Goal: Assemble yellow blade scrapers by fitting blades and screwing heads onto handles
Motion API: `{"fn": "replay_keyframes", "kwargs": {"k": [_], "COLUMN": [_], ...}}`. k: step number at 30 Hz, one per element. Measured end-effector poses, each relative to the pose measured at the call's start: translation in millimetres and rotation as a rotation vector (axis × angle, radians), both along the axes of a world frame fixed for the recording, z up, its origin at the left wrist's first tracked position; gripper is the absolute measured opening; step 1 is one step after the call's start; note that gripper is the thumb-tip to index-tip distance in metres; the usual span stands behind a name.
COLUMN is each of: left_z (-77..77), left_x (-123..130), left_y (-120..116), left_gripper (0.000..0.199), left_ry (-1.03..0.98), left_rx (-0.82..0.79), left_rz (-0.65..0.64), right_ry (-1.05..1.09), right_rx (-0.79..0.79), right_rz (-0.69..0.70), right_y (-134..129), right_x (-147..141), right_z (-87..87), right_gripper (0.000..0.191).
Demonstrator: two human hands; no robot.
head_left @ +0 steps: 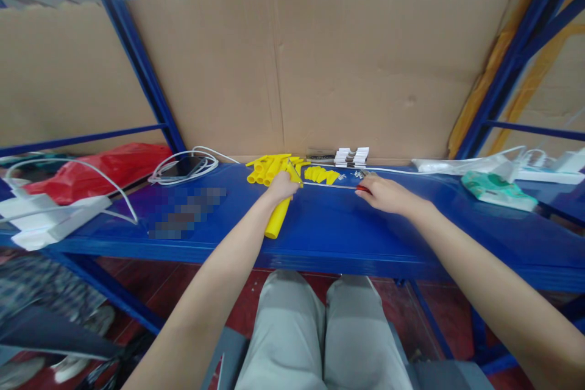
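My left hand (282, 186) is closed around a yellow rolled tube (276, 220) that slants toward the blue shelf's front edge. More yellow tubes (262, 172) lie in a pile just behind and left of it. To the right, my right hand (378, 192) is closed on a small tool with a red handle (363, 189), mostly hidden by the fingers. Between the hands, several small yellow pieces (322, 174) lie in a row, and a thin pale strip runs along the blue surface. White labelled bundles (351, 156) stand behind my right hand.
A red bag (107, 170), a white power strip (59, 219) and a coiled white cable (212, 164) by a dark phone (185, 167) are at left. A green-white packet (498, 191) lies at right. A cardboard sheet (342, 67) stands behind. Blue posts rise on both sides.
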State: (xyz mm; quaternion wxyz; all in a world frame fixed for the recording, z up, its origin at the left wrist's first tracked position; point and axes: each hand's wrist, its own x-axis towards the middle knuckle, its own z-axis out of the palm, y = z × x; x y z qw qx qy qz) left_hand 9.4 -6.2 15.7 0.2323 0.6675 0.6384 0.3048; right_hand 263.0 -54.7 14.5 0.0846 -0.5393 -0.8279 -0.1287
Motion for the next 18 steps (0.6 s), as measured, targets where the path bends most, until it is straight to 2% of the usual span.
{"fn": "replay_keyframes", "kwargs": {"k": [2,5,8,12,15,18], "left_z": [0.0,0.1,0.4,-1.0,-2.4,-2.3], "left_x": [-0.3,-0.1,0.2,-1.1,-2.4,-2.4], "left_y": [0.3,0.2,-0.6,0.6,2.4,2.5], "left_gripper": [0.021,0.022,0.025,0.025,0.024,0.022], "left_ry": [-0.022,-0.059,-0.025,-0.027,-0.051,-0.041], "left_rx": [-0.003,-0.011,-0.027,-0.004,0.008,0.003], "left_rz": [0.002,-0.011,0.003,0.004,-0.006,0.000], "right_ry": [-0.023,-0.042,-0.029,0.005,-0.005,-0.009], "right_rx": [0.027,0.078,0.025,-0.076,-0.055,-0.014], "right_rz": [0.018,-0.025,-0.074,-0.050,-0.035,-0.010], "right_y": [1.2,0.9,-0.9,-0.3,3.3,6.1], "right_x": [-0.4,-1.3,-3.3,-5.1,-3.9,-1.7], "right_z": [-1.5,-2.3,-1.5,-1.5,-4.1,-7.5], "right_gripper": [0.023,0.019,0.022,0.029,0.032,0.025]}}
